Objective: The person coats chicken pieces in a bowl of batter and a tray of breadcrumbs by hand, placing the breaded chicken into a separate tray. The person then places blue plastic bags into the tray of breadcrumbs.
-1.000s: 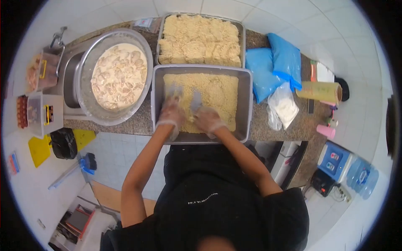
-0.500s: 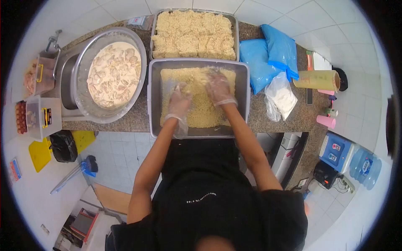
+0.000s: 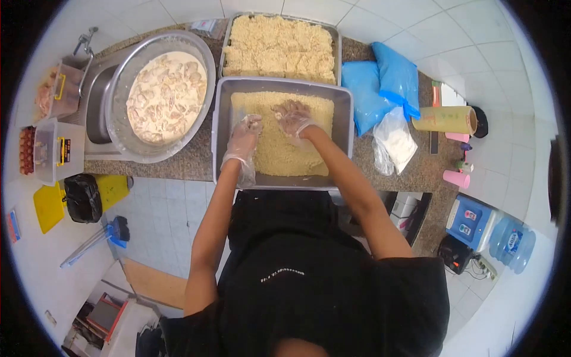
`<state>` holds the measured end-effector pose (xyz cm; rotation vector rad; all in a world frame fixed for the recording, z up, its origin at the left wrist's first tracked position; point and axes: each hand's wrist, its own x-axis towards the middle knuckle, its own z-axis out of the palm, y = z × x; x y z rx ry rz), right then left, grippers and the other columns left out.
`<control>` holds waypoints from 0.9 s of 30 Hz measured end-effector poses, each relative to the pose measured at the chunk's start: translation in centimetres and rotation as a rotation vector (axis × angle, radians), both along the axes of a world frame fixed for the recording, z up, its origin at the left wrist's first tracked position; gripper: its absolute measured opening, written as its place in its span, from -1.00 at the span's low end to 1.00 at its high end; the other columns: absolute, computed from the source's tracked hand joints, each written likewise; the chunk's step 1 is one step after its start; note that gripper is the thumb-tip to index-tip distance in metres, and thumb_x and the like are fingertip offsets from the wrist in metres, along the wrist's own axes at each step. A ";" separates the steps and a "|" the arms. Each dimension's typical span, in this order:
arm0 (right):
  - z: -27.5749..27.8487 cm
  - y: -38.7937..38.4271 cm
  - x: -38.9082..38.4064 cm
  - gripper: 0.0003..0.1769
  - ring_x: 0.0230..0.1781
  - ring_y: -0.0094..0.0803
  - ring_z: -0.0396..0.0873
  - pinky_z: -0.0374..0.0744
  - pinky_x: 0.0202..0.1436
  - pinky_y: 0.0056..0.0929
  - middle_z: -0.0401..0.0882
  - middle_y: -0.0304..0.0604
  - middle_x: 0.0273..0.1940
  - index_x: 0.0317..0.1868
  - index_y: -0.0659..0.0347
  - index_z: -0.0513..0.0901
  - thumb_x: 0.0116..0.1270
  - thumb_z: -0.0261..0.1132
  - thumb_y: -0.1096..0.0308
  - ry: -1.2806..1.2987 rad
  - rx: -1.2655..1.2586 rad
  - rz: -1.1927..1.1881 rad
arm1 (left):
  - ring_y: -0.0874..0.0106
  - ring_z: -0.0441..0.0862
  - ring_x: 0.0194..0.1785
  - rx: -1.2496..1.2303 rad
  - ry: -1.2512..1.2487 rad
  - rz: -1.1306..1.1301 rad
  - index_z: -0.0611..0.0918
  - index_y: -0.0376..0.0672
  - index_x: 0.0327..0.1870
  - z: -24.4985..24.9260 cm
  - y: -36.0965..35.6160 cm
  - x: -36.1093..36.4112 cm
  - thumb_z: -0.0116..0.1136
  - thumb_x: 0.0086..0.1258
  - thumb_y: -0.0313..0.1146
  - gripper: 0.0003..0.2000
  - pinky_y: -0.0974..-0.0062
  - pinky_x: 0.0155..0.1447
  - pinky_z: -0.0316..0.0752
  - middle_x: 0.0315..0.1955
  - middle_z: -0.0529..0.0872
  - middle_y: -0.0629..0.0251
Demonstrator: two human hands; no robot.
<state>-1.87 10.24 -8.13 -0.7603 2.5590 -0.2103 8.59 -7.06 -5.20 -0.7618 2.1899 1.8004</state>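
Speckled counter (image 3: pixel 178 171) bearing tub (image 3: pixel 342 134), tray (image 3: pixel 339 53), bags (image 3: pixel 364 89)

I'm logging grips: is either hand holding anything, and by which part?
The right hand, spread over the crumbs, holds nothing visible. Whether the curled left hand grips anything can't be told.

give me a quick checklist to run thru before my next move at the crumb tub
1. Clear gloves on left hand and right hand: ok, both covered.
2. Crumbs in the grey tub: ok, a broad layer.
3. Battered pieces within reach: ok, probably; the metal basin sits just left of the tub.
4. Bare space on the tray behind: not ok, crumb-coated pieces cover nearly all of it.
5. Left hand empty: cannot tell, its fingers are unclear.
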 end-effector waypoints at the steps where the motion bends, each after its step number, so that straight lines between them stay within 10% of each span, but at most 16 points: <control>1: 1.4 0.7 -1.0 -0.41 0.35 0.03 0.25 0.16 0.40 0.01 0.26 0.14 0.34 0.39 -0.08 0.27 0.35 0.07 0.12 -0.180 0.007 0.043 | 0.46 0.63 -0.26 0.081 0.041 -0.003 0.62 -0.08 -0.03 0.0 0.1 0.0 0.14 0.34 -0.25 -0.75 0.43 -0.14 0.48 -0.31 0.70 0.25; 5: -1.8 5.5 0.0 -0.42 0.06 -0.08 0.57 0.54 0.14 -0.22 0.47 0.16 0.17 0.31 -0.04 0.39 0.25 0.22 0.26 -0.343 0.156 0.078 | 0.48 0.63 -0.21 0.175 -0.010 0.021 0.62 -0.10 -0.02 1.8 0.0 1.4 0.14 0.34 -0.25 -0.75 0.46 -0.11 0.47 -0.26 0.71 0.26; 11: 9.9 4.0 2.9 -0.47 -0.11 -0.06 0.61 0.56 0.02 -0.16 0.61 0.14 -0.04 0.19 0.09 0.52 0.16 0.30 0.27 -0.072 -0.195 -0.002 | 0.27 0.65 -0.20 -0.147 0.047 -0.084 0.60 -0.08 0.03 0.0 -1.1 1.5 0.12 0.34 -0.23 -0.72 0.34 -0.08 0.48 -0.25 0.71 0.07; 14: 6.0 5.0 6.3 -0.58 -0.10 -0.03 0.61 0.55 0.02 -0.12 0.64 0.12 -0.14 0.09 0.10 0.60 0.21 0.28 0.22 0.013 -0.055 -0.075 | 0.09 0.65 -0.06 -0.339 0.011 -0.179 0.58 -0.19 0.03 1.3 0.6 1.0 0.03 0.35 -0.22 -0.67 0.25 0.07 0.48 -0.18 0.69 -0.07; 18: -0.1 9.4 12.1 -0.67 -0.07 -0.01 0.61 0.54 0.03 -0.08 0.62 0.19 -0.16 0.00 0.15 0.64 0.27 0.18 0.23 0.027 -0.049 -0.375 | -0.07 0.53 0.16 -0.612 -0.410 -0.615 0.52 -0.41 0.09 -1.8 3.4 3.1 -0.03 0.30 -0.23 -0.55 0.13 0.27 0.40 -0.01 0.59 -0.27; 20: -10.8 10.1 14.1 -0.65 -0.07 0.08 0.59 0.53 0.04 -0.05 0.61 0.23 -0.15 0.00 0.20 0.61 0.32 0.09 0.21 0.115 0.047 -0.199 | -0.07 0.52 0.16 -0.583 -0.210 -1.340 0.45 -0.40 0.19 -7.2 5.9 3.5 0.03 0.27 -0.24 -0.49 0.10 0.26 0.39 0.03 0.54 -0.35; 24: 2.0 4.1 8.2 -0.64 0.02 0.13 0.53 0.45 0.17 -0.04 0.56 0.28 -0.06 0.03 0.20 0.58 0.34 0.06 0.22 -0.198 0.095 -0.128 | -0.10 0.51 0.16 -0.612 -0.150 -1.383 0.43 -0.40 0.19 -5.4 7.7 1.5 0.03 0.28 -0.28 -0.51 0.09 0.26 0.38 0.03 0.54 -0.32; 26: 2.9 2.5 6.4 -0.60 -0.03 0.08 0.55 0.46 0.13 -0.05 0.59 0.24 -0.10 -0.02 0.22 0.61 0.29 0.10 0.14 0.077 -0.086 -0.334 | -0.13 0.51 0.13 -0.431 0.032 -0.641 0.44 -0.38 0.17 -7.4 5.7 3.3 0.00 0.31 -0.29 -0.55 0.08 0.23 0.38 0.00 0.56 -0.28; 27: 4.0 1.2 5.9 -0.56 -0.07 0.04 0.57 0.48 0.08 -0.06 0.62 0.18 -0.16 -0.09 0.24 0.64 0.25 0.13 0.05 0.315 -0.191 -0.380 | -0.13 0.51 0.13 -0.426 0.022 -0.648 0.44 -0.38 0.17 -5.4 5.3 3.4 0.00 0.31 -0.29 -0.55 0.08 0.23 0.38 0.00 0.56 -0.28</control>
